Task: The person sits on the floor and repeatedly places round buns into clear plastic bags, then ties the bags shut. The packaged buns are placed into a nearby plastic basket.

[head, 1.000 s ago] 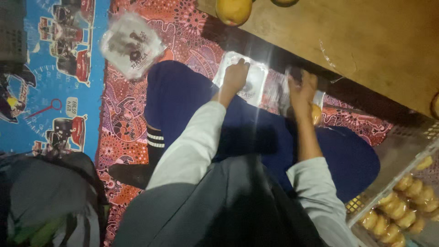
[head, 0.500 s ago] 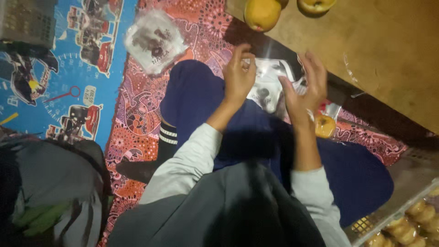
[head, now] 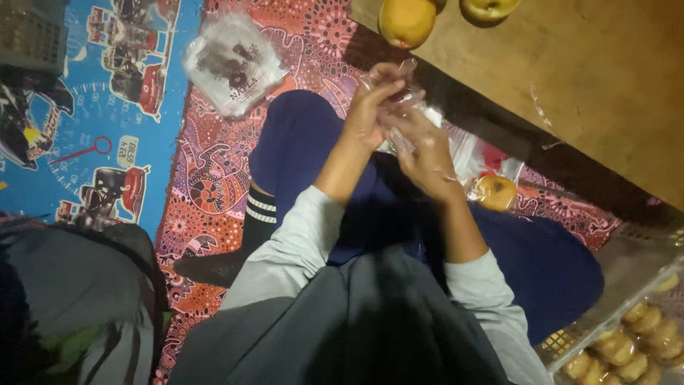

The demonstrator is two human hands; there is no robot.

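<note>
Both hands met above the lap, near the table's (head: 570, 93) lower-left edge, pinching a clear bag (head: 399, 96) between them. The left hand (head: 370, 110) gripped its upper-left part, fingers closed; the right hand (head: 427, 153) held it from below and right, so the bag ran roughly from upper left to lower right between the two. A wrapped bun (head: 496, 192) lay just right of the right hand, closer to it than to the left.

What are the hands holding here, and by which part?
Both the left hand and right hand pinch a clear plastic bag at its upper edge.
</note>
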